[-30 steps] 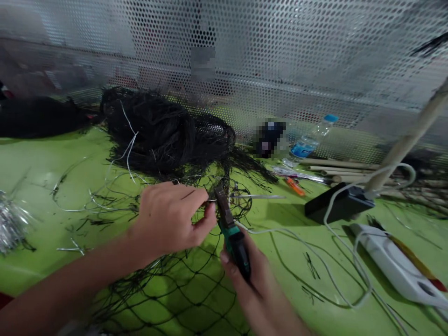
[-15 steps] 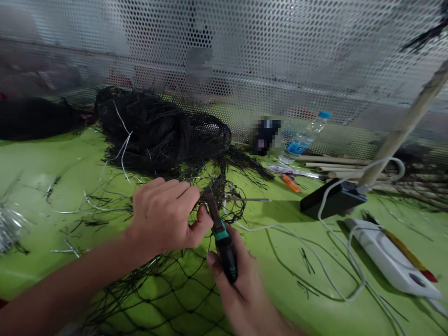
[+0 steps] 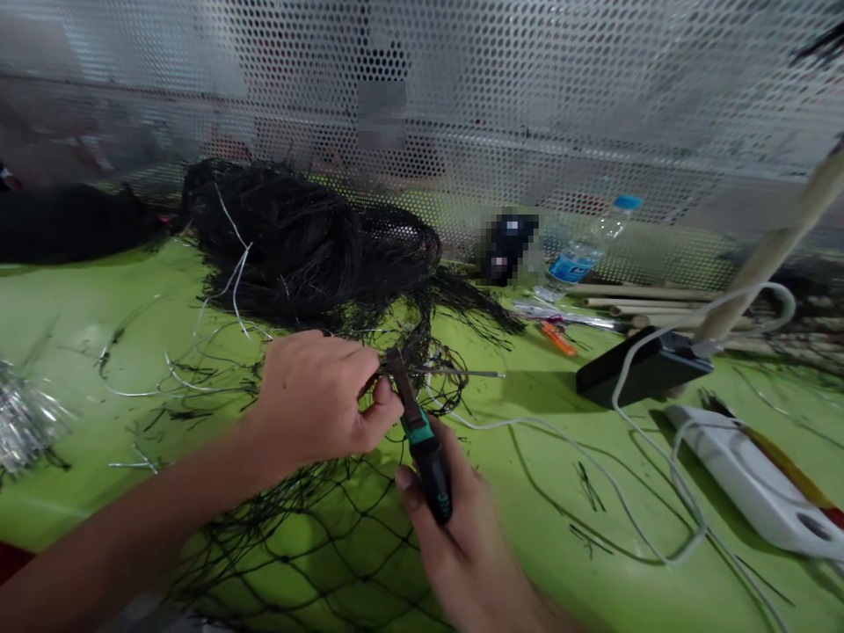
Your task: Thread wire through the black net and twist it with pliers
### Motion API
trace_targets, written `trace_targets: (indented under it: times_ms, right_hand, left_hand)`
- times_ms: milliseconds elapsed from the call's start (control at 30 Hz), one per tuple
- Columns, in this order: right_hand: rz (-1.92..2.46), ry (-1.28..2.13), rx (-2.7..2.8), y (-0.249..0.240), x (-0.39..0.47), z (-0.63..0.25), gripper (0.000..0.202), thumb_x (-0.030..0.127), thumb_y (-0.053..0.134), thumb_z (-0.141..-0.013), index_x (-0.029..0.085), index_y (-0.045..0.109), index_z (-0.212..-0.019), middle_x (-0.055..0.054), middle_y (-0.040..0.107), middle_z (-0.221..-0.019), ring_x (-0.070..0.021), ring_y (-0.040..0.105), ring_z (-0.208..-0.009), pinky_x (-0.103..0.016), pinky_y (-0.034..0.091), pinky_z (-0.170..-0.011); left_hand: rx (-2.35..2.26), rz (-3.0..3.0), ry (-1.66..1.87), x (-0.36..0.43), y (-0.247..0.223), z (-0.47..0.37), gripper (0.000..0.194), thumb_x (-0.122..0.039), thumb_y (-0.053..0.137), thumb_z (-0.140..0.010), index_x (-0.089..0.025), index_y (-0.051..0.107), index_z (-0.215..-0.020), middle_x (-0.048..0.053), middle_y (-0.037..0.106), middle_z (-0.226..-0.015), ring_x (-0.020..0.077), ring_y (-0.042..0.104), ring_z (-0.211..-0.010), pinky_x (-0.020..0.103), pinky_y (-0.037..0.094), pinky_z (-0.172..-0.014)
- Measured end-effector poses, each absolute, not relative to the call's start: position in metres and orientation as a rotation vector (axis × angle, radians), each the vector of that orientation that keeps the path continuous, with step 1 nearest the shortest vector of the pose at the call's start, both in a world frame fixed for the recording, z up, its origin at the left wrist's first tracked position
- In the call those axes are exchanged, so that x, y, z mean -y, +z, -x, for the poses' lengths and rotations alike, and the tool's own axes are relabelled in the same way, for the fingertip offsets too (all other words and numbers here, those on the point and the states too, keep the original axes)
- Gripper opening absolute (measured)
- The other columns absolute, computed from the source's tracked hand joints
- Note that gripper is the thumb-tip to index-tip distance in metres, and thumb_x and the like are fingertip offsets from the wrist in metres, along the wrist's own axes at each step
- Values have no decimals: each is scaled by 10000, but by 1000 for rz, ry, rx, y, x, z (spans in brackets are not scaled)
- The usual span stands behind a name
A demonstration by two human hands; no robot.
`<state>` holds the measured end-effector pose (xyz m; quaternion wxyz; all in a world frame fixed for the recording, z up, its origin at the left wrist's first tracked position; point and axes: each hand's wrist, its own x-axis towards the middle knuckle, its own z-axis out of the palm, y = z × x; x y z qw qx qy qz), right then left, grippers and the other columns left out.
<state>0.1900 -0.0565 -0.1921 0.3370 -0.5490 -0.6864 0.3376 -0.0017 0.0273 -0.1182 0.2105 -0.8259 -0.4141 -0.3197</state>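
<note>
My left hand (image 3: 323,391) is closed, thumb bent toward the curled fingers. A thin metal rod (image 3: 484,374) runs out to the right from its pinch, through tangled black netting; the gripped end is hidden. My right hand (image 3: 462,519) is wrapped round the black-and-green handle of a hand tool (image 3: 422,440). Its flat brown head rests against or just beside the rod, close to my left thumb; contact is unclear. Black knotted netting (image 3: 316,545) spreads over the green surface below my hands. Behind them lies a heap of black fibre strands (image 3: 290,246).
A perforated metal screen (image 3: 462,97) stands at the back. On the right are a water bottle (image 3: 577,259), an orange item (image 3: 557,338), a black box (image 3: 639,369), a white power strip (image 3: 752,483) with white cable, and wooden sticks (image 3: 646,290). Silvery strands (image 3: 26,418) lie far left.
The view has shifted slightly, so the bottle, box and power strip sit further right in it. Both hands keep nearly the same pose, with the tool head still at the rod.
</note>
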Motion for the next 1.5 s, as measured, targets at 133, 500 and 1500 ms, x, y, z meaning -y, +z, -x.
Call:
trace_targets:
  times_ms: [133, 500, 1500]
  right_hand:
    - [1452, 881, 1758, -191, 56, -194, 307, 371, 509, -1030, 281, 504, -1323, 40, 591, -769, -162, 529, -638, -275, 406, -566]
    - [1365, 954, 1677, -177, 51, -201, 213, 412, 516, -1008, 249, 555, -1139, 8, 577, -837, -166, 512, -704, -276, 461, -628]
    - [1194, 1047, 1777, -188, 49, -195, 98, 296, 498, -1029, 256, 521, -1115, 15, 554, -812, -148, 477, -631, -270, 423, -552]
  left_hand:
    - [1083, 2447, -899, -29, -116, 7, 260, -300, 533, -901, -204, 576, -664, -19, 537, -569, 164, 498, -500, 358, 316, -511]
    - [688, 2408, -841, -34, -118, 21, 99, -99, 584, -1003, -118, 614, -1095, 41, 723, -896, 166, 690, -744, 305, 493, -623]
    - [974, 2538, -943, -3, -103, 11, 211, -118, 458, -1030, -196, 564, -865, -30, 555, -706, 140, 522, -582, 339, 360, -520]
